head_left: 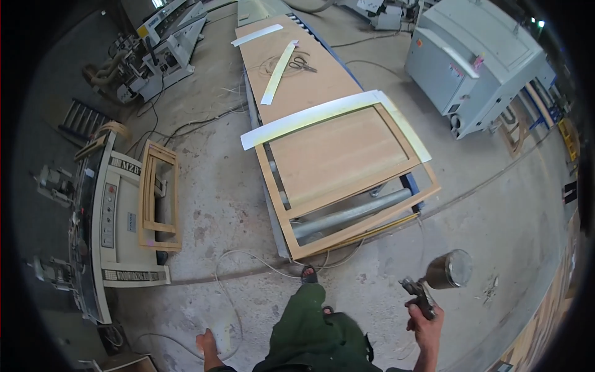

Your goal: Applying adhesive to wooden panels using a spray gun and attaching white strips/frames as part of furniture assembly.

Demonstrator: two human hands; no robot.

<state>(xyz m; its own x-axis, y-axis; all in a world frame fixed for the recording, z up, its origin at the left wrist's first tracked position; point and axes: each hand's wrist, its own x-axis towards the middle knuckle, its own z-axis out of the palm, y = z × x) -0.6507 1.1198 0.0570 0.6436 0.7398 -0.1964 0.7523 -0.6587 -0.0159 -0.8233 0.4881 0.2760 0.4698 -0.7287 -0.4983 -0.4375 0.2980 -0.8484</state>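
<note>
Well left of the table [325, 77], a pale machine with a button panel [108, 217] stands on the floor, and nearer the table smaller wooden frames [176, 204] rest upright against it. Left of the table's far part is another pale machine [180, 71]. The left hand [207, 343] hangs low, short of the table's near end and off to its left; its fingers are too foreshortened to tell whether they are loose or clenched. A thin hose [218, 279] curves over the floor between that hand and the table. On the table's brown top, toward its far end, lie a short white strip [257, 35], a slanting narrow strip [279, 73] and a pair of scissors [302, 64]. The large wooden frame [352, 190] lies flat across the table's near end, pale strips along its far and right edges; a metal roller [353, 214] shows through its nearest opening. Green trousers [316, 328] come up just before the table. Right of the table's near end, the right hand [427, 319] has its fingers wrapped around a spray gun [421, 297], whose metal cup [449, 270] tilts rightward. Farther off, right of the table, stands a boxy grey machine [446, 80].
</note>
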